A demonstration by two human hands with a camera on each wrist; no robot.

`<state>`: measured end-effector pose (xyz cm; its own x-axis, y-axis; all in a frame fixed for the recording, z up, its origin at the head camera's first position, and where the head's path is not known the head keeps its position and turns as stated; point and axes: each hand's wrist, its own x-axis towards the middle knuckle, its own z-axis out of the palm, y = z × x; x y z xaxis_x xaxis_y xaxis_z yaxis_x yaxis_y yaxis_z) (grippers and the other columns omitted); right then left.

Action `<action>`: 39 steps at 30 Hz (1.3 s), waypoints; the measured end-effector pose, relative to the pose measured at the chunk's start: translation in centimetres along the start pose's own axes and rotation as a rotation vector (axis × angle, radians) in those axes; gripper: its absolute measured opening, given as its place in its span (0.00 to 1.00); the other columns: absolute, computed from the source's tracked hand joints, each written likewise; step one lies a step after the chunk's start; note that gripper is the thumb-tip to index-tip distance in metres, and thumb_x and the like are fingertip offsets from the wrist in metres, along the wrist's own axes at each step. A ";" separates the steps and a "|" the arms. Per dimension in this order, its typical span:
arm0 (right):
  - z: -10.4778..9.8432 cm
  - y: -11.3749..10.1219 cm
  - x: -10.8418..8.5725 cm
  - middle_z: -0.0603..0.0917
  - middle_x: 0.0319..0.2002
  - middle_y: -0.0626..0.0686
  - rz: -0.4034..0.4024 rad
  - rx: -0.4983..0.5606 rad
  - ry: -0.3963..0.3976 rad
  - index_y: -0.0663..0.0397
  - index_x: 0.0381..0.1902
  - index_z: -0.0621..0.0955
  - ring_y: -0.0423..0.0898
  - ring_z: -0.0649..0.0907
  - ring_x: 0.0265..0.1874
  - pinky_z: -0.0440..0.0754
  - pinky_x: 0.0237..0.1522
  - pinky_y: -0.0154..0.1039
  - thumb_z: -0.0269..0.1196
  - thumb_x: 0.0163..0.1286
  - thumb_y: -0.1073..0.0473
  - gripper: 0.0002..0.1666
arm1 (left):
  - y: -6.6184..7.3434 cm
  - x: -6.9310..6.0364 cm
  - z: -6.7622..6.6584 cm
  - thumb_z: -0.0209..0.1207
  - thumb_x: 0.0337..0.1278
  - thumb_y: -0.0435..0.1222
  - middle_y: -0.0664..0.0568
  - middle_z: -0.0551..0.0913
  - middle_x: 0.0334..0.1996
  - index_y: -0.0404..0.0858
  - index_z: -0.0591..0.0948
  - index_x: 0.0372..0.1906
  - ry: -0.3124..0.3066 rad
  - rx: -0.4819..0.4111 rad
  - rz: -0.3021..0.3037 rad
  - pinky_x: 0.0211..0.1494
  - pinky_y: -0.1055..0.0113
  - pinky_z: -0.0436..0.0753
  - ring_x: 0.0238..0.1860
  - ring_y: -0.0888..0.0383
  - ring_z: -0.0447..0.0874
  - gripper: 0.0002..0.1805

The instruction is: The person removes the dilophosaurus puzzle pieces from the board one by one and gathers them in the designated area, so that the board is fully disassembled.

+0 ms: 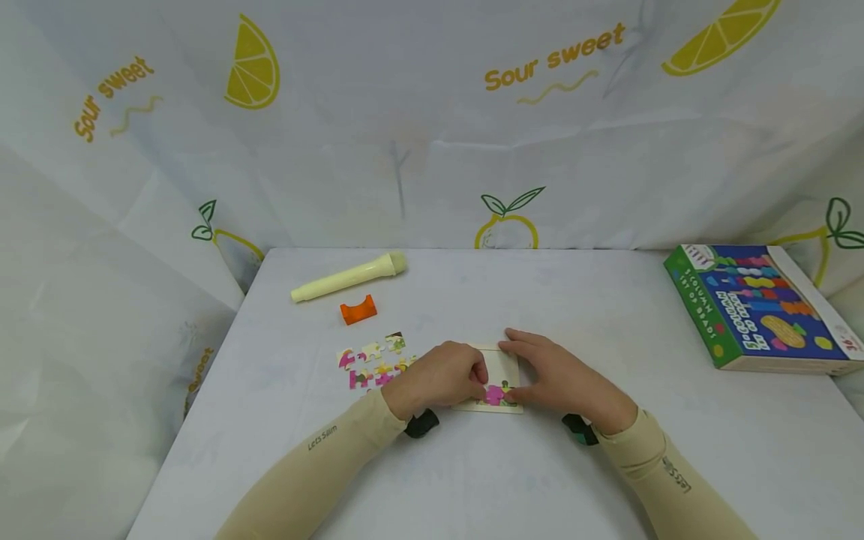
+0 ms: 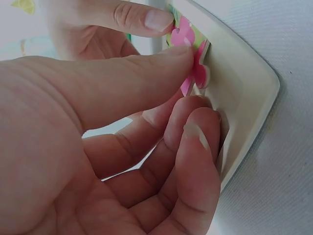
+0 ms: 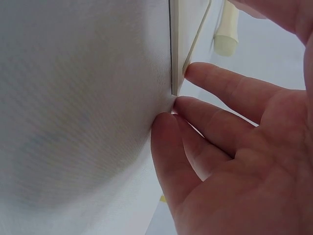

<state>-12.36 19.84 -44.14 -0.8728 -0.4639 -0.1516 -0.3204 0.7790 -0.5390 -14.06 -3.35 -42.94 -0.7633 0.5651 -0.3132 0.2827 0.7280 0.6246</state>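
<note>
A cream puzzle tray [image 1: 501,363] lies between the two hands, with pink and green jigsaw pieces [image 1: 495,394] along its near edge. My left hand [image 1: 440,377] pinches a pink jigsaw piece [image 2: 201,69] between thumb and fingers, at the tray's near side; its other fingers curl low over the tray. From the right, my right hand [image 1: 555,373] touches the tray, fingertips at the far right corner and thumb on the pieces near the right edge. In the right wrist view its loosely bent fingers [image 3: 220,88] meet the tray's edge.
Loose jigsaw pieces [image 1: 379,363] lie left of the tray, partly hidden by the left hand. Behind them are an orange curved block [image 1: 358,310] and a pale yellow toy microphone [image 1: 349,277]. A bead-set box [image 1: 766,307] stands at the table's far right.
</note>
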 end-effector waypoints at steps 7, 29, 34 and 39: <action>-0.1 -0.1 0.1 0.68 0.82 0.64 -0.003 -0.005 -0.005 0.60 0.76 0.76 0.67 0.69 0.81 0.72 0.77 0.65 0.81 0.64 0.51 0.47 | 0.0 0.0 -0.1 0.71 0.69 0.39 0.61 0.84 0.27 0.48 0.88 0.30 0.013 -0.004 0.003 0.31 0.70 0.76 0.27 0.63 0.77 0.09; 0.2 -0.5 0.4 0.66 0.84 0.61 0.032 -0.015 -0.026 0.58 0.77 0.75 0.66 0.67 0.82 0.69 0.79 0.64 0.81 0.64 0.48 0.48 | -3.3 -3.0 -4.4 0.68 0.72 0.43 0.62 0.86 0.29 0.53 0.88 0.31 0.056 -0.033 0.009 0.40 0.65 0.78 0.35 0.61 0.79 0.09; 0.3 -0.3 0.2 0.66 0.84 0.61 0.034 -0.013 -0.026 0.57 0.78 0.75 0.66 0.66 0.82 0.70 0.79 0.64 0.80 0.64 0.48 0.49 | -5.7 -5.1 -5.8 0.69 0.72 0.41 0.51 0.89 0.31 0.52 0.88 0.34 0.055 -0.097 -0.052 0.31 0.65 0.77 0.27 0.60 0.76 0.07; 0.1 -0.2 -0.1 0.67 0.83 0.62 0.020 -0.027 -0.015 0.59 0.77 0.75 0.66 0.67 0.82 0.70 0.78 0.65 0.80 0.65 0.48 0.48 | -7.7 -6.7 -6.1 0.70 0.72 0.41 0.48 0.87 0.30 0.49 0.88 0.35 0.045 -0.098 -0.083 0.34 0.65 0.80 0.26 0.61 0.77 0.06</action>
<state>-12.20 19.66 -44.06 -0.8735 -0.4544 -0.1746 -0.3133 0.7993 -0.5128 -14.71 -15.06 -41.26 -0.8074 0.4852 -0.3356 0.1614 0.7287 0.6655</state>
